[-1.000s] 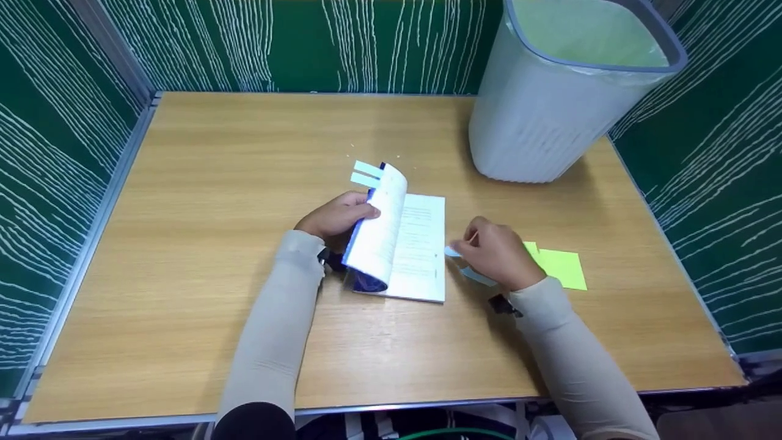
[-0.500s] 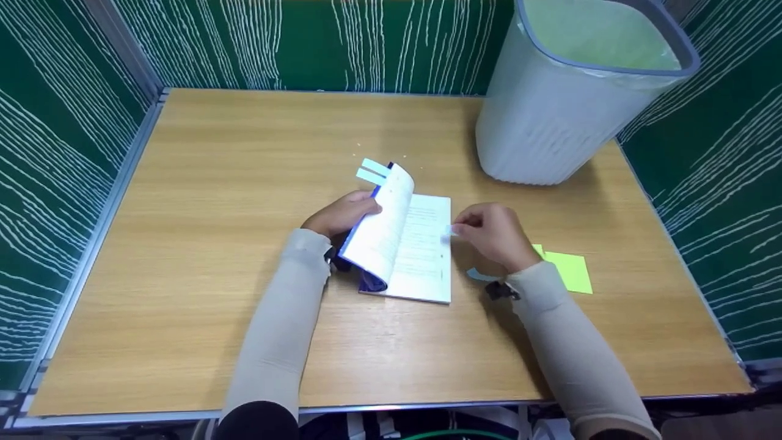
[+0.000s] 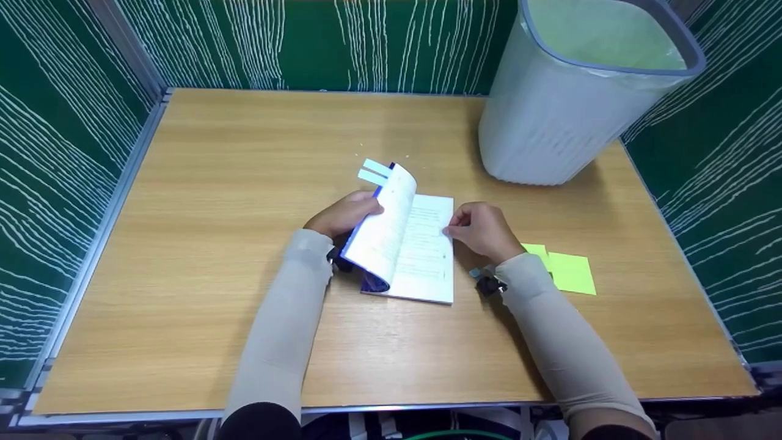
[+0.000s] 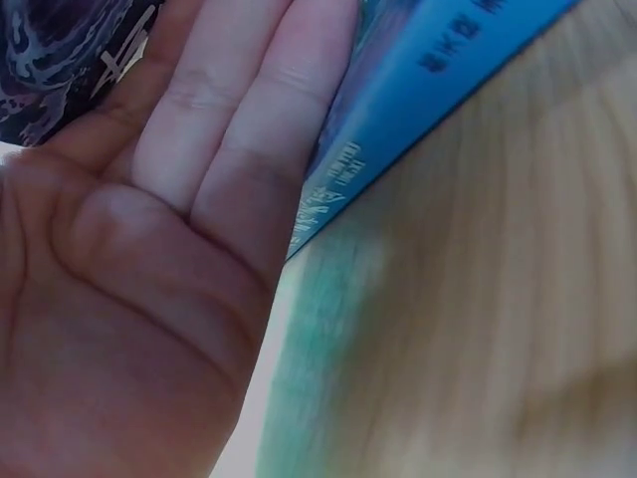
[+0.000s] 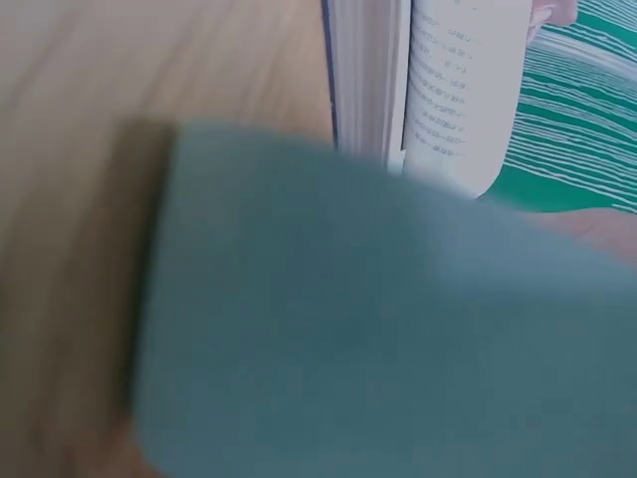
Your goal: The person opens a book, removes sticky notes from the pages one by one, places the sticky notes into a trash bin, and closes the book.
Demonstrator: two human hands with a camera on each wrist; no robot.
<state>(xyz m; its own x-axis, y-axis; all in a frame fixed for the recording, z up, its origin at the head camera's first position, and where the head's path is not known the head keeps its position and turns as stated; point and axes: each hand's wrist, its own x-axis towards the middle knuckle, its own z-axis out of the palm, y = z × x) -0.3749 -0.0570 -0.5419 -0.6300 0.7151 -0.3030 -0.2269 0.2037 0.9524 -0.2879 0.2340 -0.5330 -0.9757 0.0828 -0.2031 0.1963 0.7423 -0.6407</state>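
Note:
A book [image 3: 427,263] with a blue cover lies near the table's middle, its front cover and pages curled up to the left. My left hand [image 3: 345,214] grips that raised part, thumb on the page. In the left wrist view its fingers lie behind the blue cover [image 4: 428,80]. Two light-blue sticky tabs [image 3: 374,173] stick out at the top of the raised part. My right hand [image 3: 486,231] pinches a small light-blue sticky tab, mostly hidden by the fingertips, at the page's right edge. A larger blue sticky note [image 5: 378,329] blurs across the right wrist view.
Yellow-green sticky notes [image 3: 572,273] lie on the table beyond the right wrist. A grey lined wastebasket [image 3: 550,128] stands at the back right. Green panels with white lines [image 3: 311,46] border the table [image 3: 214,153]. Tiny white scraps lie behind the book.
My right hand has moved from beside the book up and left to the page's right edge, bringing the small blue tab to it. The left hand keeps its hold on the raised pages.

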